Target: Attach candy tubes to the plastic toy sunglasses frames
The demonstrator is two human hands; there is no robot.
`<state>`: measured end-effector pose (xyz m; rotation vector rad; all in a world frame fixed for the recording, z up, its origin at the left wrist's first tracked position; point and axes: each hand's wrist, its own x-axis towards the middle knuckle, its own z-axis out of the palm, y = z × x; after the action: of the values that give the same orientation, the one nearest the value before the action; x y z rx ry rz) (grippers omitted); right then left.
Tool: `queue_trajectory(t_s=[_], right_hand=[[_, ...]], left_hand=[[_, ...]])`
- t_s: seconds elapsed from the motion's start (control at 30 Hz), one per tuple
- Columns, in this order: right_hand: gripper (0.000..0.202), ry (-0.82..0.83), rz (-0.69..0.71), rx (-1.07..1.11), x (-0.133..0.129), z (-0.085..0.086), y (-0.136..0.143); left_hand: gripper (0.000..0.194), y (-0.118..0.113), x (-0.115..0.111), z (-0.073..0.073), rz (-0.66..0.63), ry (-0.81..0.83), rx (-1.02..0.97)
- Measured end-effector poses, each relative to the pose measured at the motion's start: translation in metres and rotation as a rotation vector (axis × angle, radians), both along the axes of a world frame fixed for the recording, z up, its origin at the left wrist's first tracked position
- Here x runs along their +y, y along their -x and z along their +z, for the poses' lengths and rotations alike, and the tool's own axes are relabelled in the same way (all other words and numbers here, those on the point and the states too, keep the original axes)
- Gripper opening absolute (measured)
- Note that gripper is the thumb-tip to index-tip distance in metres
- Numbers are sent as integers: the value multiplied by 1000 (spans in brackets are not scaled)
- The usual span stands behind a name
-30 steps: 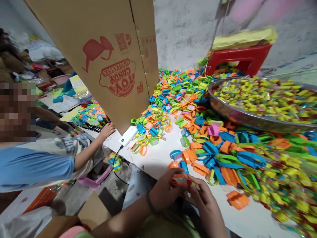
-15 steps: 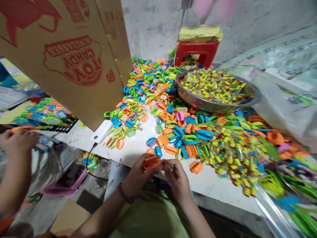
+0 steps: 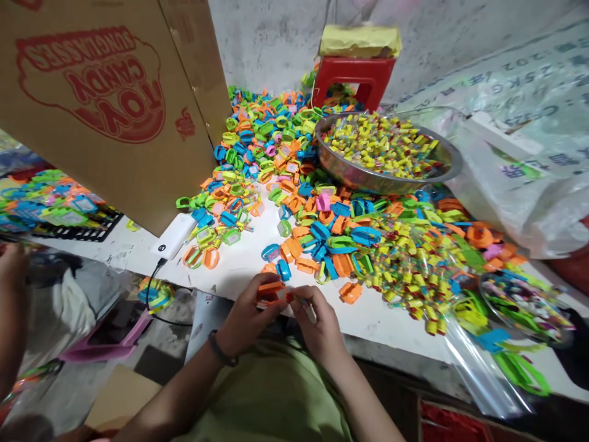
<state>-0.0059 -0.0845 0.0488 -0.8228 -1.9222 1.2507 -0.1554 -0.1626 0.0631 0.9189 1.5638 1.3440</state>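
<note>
My left hand (image 3: pixel 246 319), with a dark band at the wrist, is closed around an orange toy watch (image 3: pixel 270 288) just over the table's front edge. Close beside it, the fingers of my right hand (image 3: pixel 319 325) pinch a small red-ended piece (image 3: pixel 289 298), held up against the watch. Most of that piece is hidden by the fingers. A loose orange toy watch (image 3: pixel 350 292) lies on the white table (image 3: pixel 230 265) to the right of my hands. Beyond them spreads a heap of blue, green and orange toy watches (image 3: pixel 317 236).
A steel basin (image 3: pixel 377 179) of small yellow wrapped pieces stands behind more loose yellow pieces (image 3: pixel 414 270). At left are a tall cardboard box (image 3: pixel 138 178), a white power bank (image 3: pixel 173 236) with a cable, and another person's arm (image 3: pixel 11 313). A red stool (image 3: pixel 384 77) stands at the back.
The view has shifted right, so the table things appear further left and higher. The red-ended piece shows more plainly between my hands. The other person's arm has moved toward the left edge.
</note>
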Motion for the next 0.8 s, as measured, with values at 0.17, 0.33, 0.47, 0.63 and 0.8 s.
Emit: queue_trajectory(t_s=[0.17,0.33,0.47,0.63,0.8], right_hand=[[10,-100,-19,-59,-2,-3,0],[13,-368,39,-285,-3,3,4],[6,-501,50,-527,-3,-1,6],[3,-577,76,-600,-3,-17,2],[12,-670,150,-556,-3,-20,-2]], left_hand=[[43,2,-2,-2,-1,0,27],[45,3,-1,-9,11,-13,70],[45,1,-3,-16,41,40,66],[52,0,-9,-21,-33,131,2],[61,5,-11,-26,-83,175,-236]])
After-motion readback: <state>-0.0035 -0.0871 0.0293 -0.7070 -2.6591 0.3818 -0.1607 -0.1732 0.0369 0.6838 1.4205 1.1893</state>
